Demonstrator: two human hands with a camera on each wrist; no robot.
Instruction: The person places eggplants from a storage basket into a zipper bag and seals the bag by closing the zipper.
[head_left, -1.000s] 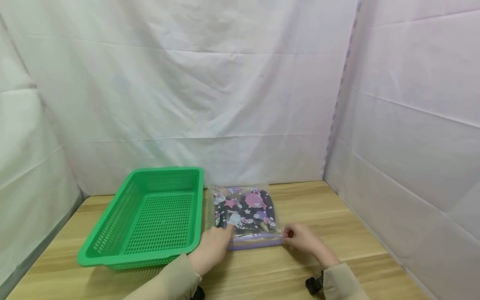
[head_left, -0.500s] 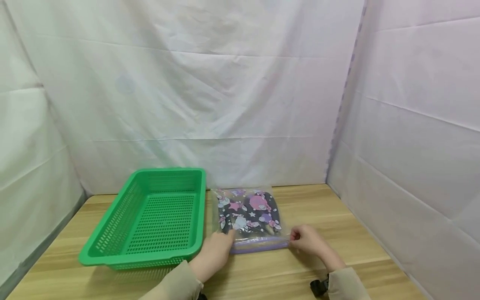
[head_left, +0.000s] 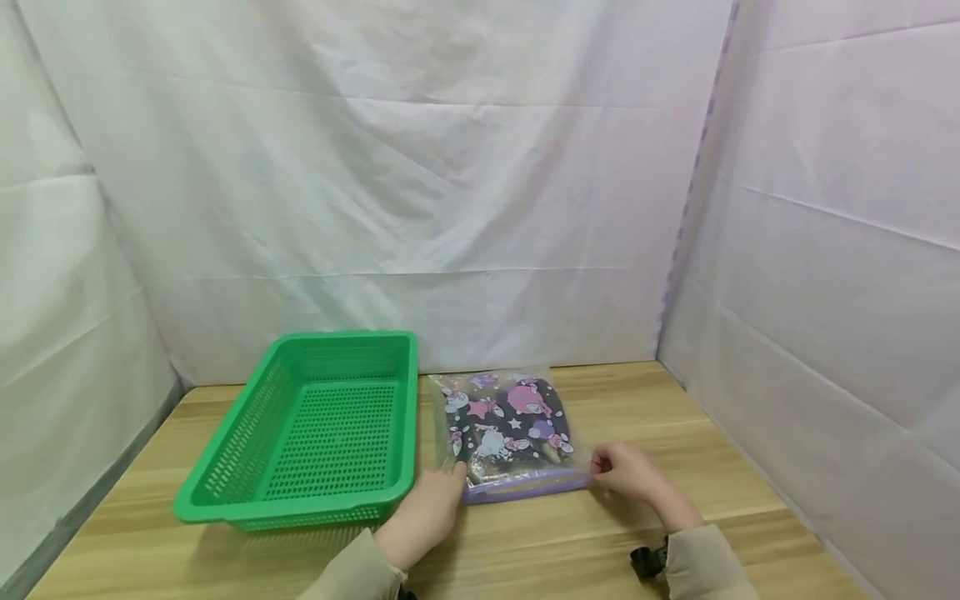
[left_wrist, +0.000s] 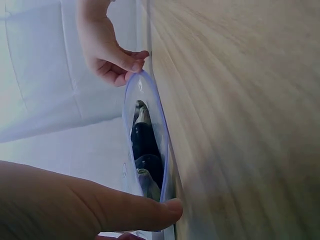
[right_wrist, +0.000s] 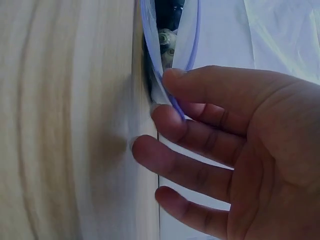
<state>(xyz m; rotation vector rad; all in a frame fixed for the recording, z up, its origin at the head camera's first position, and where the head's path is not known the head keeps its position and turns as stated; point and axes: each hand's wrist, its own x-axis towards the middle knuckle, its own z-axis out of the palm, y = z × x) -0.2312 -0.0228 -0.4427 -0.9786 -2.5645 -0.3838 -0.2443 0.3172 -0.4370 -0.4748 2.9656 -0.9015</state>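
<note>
A clear zip bag (head_left: 525,489) with a purple closure strip lies flat on the table, its mouth facing the person. Through the plastic shows a dark, folded-looking item (head_left: 498,446) printed with pink, purple and white cartoon figures and stars. At the bag's left corner, my left hand (head_left: 423,515) pinches the edge, thumb uppermost. My right hand (head_left: 630,475) pinches the opposite corner between thumb and index finger, other fingers loosely bent in the right wrist view. In the left wrist view the mouth gapes between both hands, with dark rounded folds (left_wrist: 146,142) inside.
Left of the bag stands a green plastic basket (head_left: 408,417) with slotted floor and walls, close to my left hand. White cloth sheets (head_left: 480,183) enclose the back and sides of the wooden table (head_left: 525,554). Bare wood lies in front and to the right.
The whole scene shifts a little rightward in the head view, basket included. Both hands keep to the bag's two front corners, and the bag lies much as before.
</note>
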